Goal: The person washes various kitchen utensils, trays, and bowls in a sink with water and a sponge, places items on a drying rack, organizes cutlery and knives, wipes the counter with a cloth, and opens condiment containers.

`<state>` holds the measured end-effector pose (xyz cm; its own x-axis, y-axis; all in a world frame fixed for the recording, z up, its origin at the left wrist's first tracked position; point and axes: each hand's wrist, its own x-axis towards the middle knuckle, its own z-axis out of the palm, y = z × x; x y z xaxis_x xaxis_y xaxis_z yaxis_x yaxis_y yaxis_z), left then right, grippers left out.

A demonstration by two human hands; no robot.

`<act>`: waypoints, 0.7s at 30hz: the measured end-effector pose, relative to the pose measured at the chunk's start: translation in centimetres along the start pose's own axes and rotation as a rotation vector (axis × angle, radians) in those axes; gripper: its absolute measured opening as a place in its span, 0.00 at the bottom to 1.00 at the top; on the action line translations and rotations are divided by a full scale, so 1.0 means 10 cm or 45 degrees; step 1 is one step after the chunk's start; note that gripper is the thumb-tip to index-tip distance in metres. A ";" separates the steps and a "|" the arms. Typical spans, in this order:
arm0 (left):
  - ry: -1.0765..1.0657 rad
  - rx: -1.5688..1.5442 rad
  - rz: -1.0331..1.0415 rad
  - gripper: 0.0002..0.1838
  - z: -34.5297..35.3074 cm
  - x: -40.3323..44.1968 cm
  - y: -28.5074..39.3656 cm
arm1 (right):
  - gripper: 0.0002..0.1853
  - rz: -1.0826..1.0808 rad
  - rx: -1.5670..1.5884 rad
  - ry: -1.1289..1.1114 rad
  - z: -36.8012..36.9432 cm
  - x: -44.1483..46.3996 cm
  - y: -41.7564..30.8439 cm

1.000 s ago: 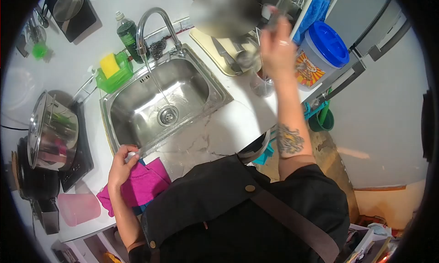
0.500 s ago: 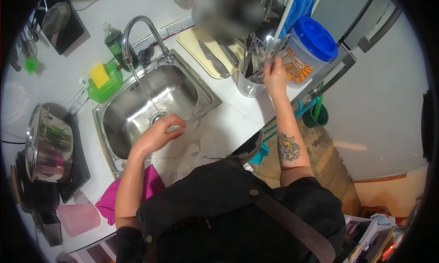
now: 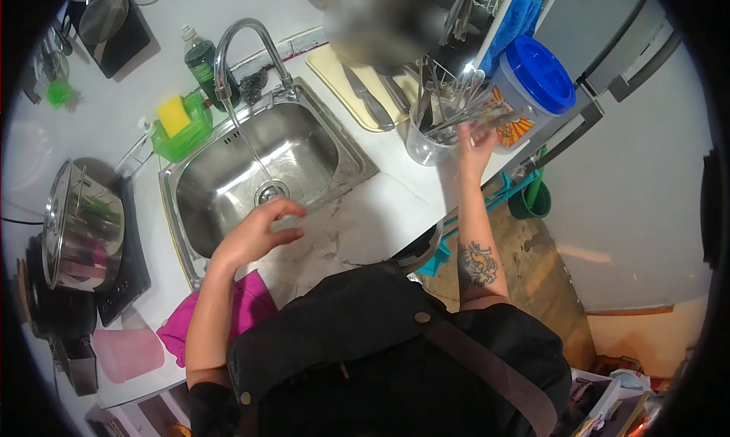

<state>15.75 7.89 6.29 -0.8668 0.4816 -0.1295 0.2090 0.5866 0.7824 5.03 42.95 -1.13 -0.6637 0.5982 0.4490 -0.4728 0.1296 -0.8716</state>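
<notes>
My left hand (image 3: 262, 228) hovers at the front rim of the steel sink (image 3: 255, 144), fingers loosely curved and apart, holding nothing. A thin stream of water falls from the curved faucet (image 3: 255, 26) beyond it. My right hand (image 3: 476, 152) is beside a clear plastic container (image 3: 428, 150) on the counter, thumb and fingers apart. Metal cutlery (image 3: 461, 106) stands and leans in that container, some handles slanting out just above my fingers. Whether my fingertips touch these handles is hard to make out.
Knives (image 3: 366, 99) lie on a cream cutting board (image 3: 323, 61) behind the sink. A blue-lidded tub (image 3: 540, 72) stands right of the cutlery. A green holder (image 3: 179, 137) bears a yellow sponge (image 3: 174, 114). At left are a steel pot (image 3: 84, 232), pink cup (image 3: 129, 353) and magenta cloth (image 3: 251, 304).
My right hand has lowered and its fingers have opened from the cutlery, which now leans in the clear container. My left hand stays almost in place. The view has shifted slightly.
</notes>
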 end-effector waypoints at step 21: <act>0.577 -0.661 0.051 0.35 0.43 2.35 0.03 | 0.28 0.493 0.044 -0.690 0.23 0.53 0.13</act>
<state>-2.61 22.13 0.87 -0.9903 0.1101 0.0849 0.0992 0.1321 0.9863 -0.41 44.45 0.57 -0.9825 0.1131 0.1480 -0.1539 -0.0454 -0.9870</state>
